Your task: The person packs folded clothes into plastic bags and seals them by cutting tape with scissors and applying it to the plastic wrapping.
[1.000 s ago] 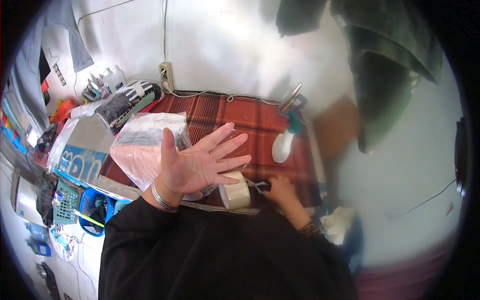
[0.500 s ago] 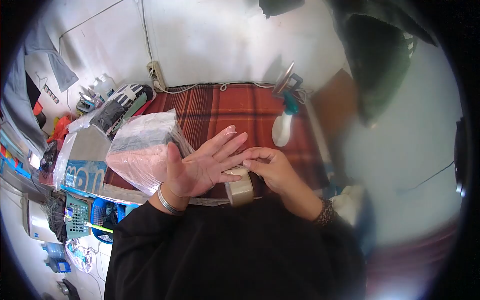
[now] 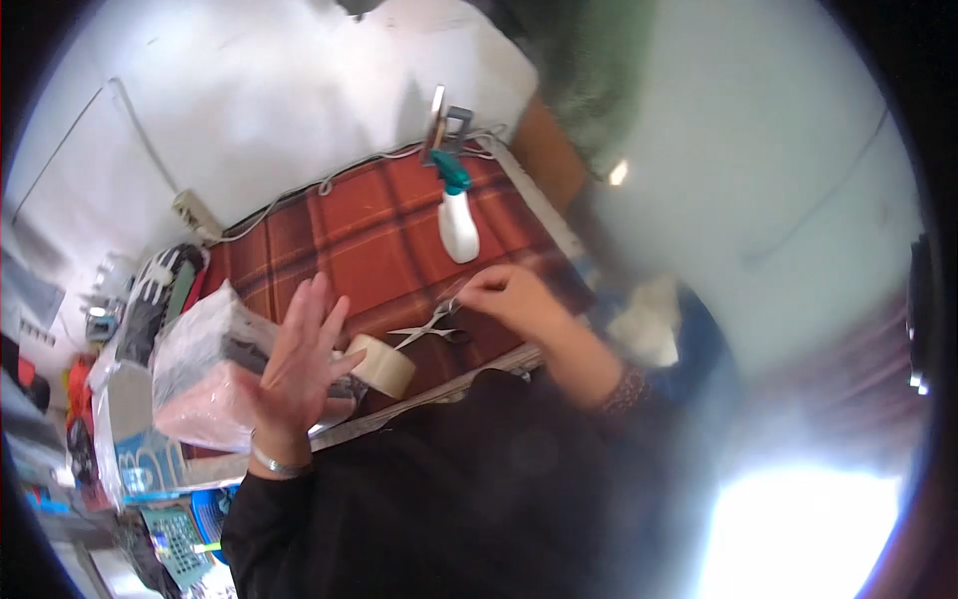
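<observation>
In my head view, I have the left hand (image 3: pixel 299 364) raised with its palm toward the camera and its fingers spread, gripping nothing. It overlaps the plastic-wrapped bundle (image 3: pixel 205 399), and I can't tell whether they touch. The roll of tape (image 3: pixel 382 366) lies on the plaid cloth (image 3: pixel 374 215), near the front edge, just right of those fingers.

The right hand (image 3: pixel 516 301) has its thumb and fingertips drawn together in a pinch; I can't tell whether something thin is between them. It is close by one handle loop of the scissors (image 3: pixel 427 330), which lie with blades parted on the cloth, between the tape and this hand.

Farther back I see the white spray bottle (image 3: pixel 459 228) with its green trigger head, and behind it the iron (image 3: pixel 437 125), by the wall
</observation>
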`<control>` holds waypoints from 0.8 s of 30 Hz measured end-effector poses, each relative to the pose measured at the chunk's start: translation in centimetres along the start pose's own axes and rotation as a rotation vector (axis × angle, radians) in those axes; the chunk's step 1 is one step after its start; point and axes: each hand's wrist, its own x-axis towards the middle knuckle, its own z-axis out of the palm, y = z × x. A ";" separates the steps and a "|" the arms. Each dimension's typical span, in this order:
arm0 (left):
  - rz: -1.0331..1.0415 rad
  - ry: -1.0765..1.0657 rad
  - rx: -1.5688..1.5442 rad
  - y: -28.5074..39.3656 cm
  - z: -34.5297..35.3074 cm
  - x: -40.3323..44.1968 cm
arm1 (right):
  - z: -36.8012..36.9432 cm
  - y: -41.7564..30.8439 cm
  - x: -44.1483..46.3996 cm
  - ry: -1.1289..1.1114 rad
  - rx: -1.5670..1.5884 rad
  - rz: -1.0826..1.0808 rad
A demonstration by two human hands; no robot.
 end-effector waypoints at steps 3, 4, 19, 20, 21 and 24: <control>-0.029 -0.017 -0.158 -0.1 -0.4 -0.5 | -8.8 3.2 -0.3 0.396 -0.536 0.153; -0.034 -0.017 -0.163 -0.1 -0.3 -0.5 | -12.5 7.0 -0.3 0.461 -0.455 0.169; -0.090 0.036 -0.316 -0.7 0.8 0.8 | -23.7 21.1 -4.3 0.708 -0.704 0.617; -0.090 0.017 -0.312 -0.8 0.5 0.7 | -23.5 20.9 -4.4 0.705 -0.705 0.612; -0.090 0.000 -0.309 -0.8 0.4 0.6 | -23.2 20.7 -4.5 0.710 -0.696 0.601; -0.091 0.027 -0.288 -0.7 0.2 0.2 | -21.9 19.8 -4.9 0.793 -0.844 0.546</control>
